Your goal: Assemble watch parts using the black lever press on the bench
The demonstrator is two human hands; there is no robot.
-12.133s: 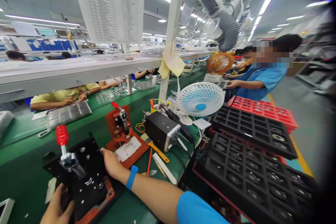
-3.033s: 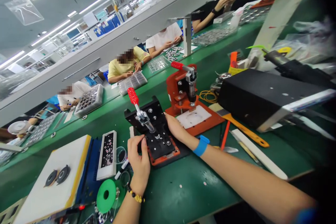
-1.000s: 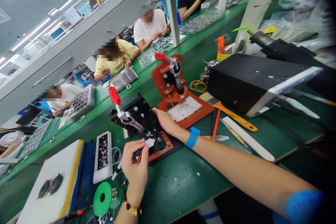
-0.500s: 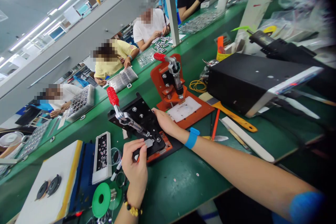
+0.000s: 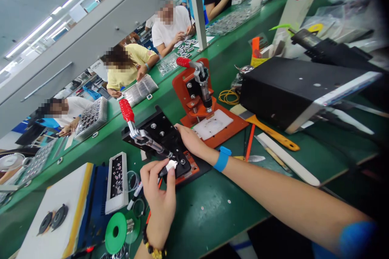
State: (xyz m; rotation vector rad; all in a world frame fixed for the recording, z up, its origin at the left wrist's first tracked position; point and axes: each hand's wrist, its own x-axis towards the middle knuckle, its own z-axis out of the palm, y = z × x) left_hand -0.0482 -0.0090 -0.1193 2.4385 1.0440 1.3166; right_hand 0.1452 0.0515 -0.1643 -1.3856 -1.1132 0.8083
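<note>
My left hand [image 5: 158, 194] pinches a small white piece [image 5: 171, 165] between thumb and fingers, just above the black fixture plate [image 5: 161, 137]. A dark strip [image 5: 162, 172] lies under the piece, partly hidden by my fingers. My right hand [image 5: 190, 137] rests flat on the plate's near edge, holding nothing. A toggle clamp with a red handle [image 5: 126, 110] lies lowered across the plate, and an orange-red base [image 5: 185, 161] shows beneath it.
Beyond the fixture stands an orange hand press [image 5: 197, 89] with a white pad [image 5: 212, 124]. A black box unit [image 5: 288, 93] and scattered tools lie right. A green tape reel [image 5: 115, 232] and white board [image 5: 54, 222] lie left. Co-workers sit across the bench.
My left hand has shifted slightly up and turned, with the white piece now more tightly between its fingers. My right hand and the clamp stay in place on the plate.
</note>
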